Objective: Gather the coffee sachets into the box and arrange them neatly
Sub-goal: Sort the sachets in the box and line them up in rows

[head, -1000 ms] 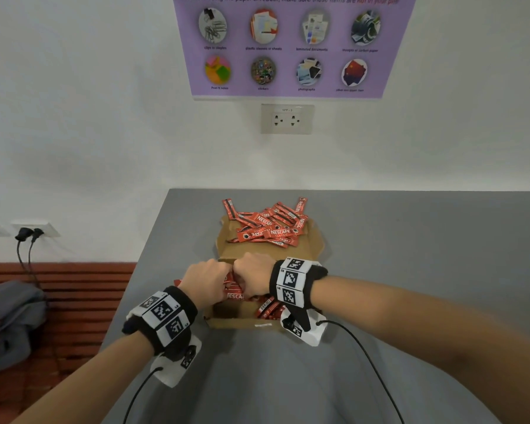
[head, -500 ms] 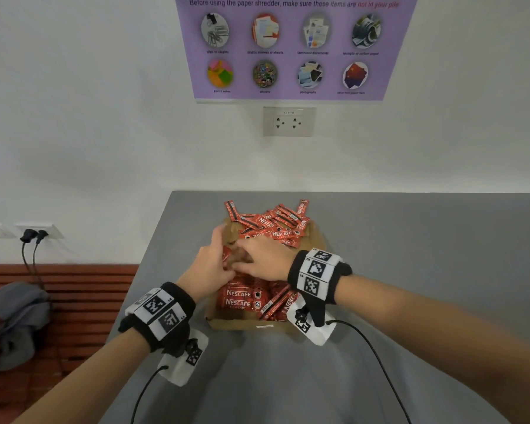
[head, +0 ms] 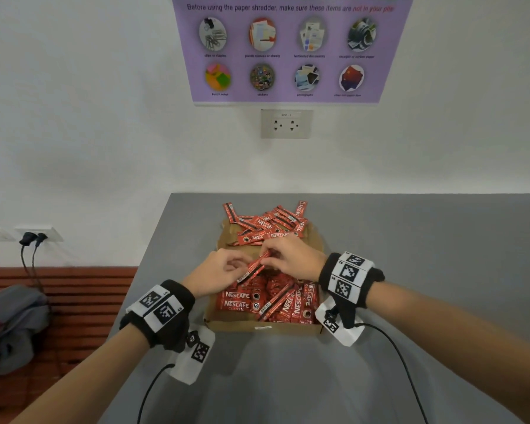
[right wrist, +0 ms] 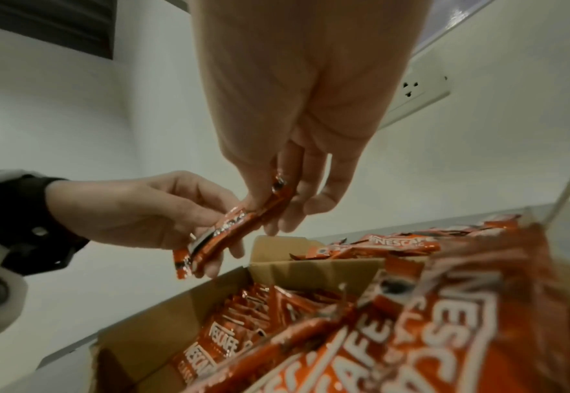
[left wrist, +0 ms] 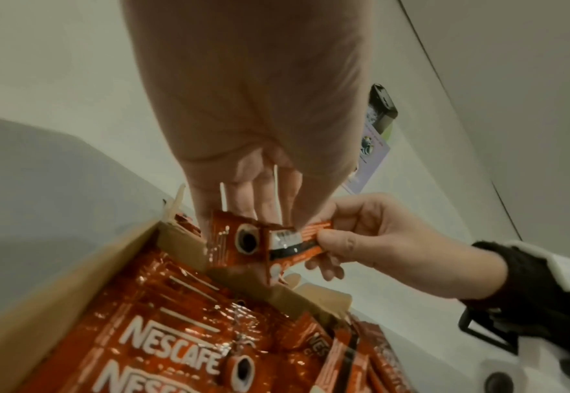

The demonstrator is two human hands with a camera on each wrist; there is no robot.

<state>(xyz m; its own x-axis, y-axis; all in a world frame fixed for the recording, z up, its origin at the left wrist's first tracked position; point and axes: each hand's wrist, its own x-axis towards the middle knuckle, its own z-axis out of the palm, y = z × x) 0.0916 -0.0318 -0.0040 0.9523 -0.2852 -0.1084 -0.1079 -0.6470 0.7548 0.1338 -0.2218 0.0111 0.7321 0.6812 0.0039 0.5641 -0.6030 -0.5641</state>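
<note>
An open cardboard box (head: 288,328) lies on the grey table (head: 410,270). Its near part is packed with red Nescafé sachets (head: 239,301), some flat and some slanted. A loose pile of sachets (head: 270,228) covers the far flap. Above the middle of the box, both hands hold a small bunch of stick sachets (head: 253,268). My left hand (head: 236,266) pinches the lower end, and my right hand (head: 270,255) pinches the upper end. The left wrist view shows the held sachets (left wrist: 266,242) between the left fingers (left wrist: 243,202) and the right hand (left wrist: 350,239). The right wrist view shows the same bunch (right wrist: 236,226).
The table's left edge (head: 153,255) drops to a wooden bench (head: 74,301) carrying a grey bag (head: 13,325). A wall socket (head: 286,123) and a purple poster (head: 288,50) hang behind the table. Cables trail from both wristbands over the near table.
Both hands moved from the near part of the box to the far pile, took hold of a few stick sachets and now hold them between them over the box's middle.
</note>
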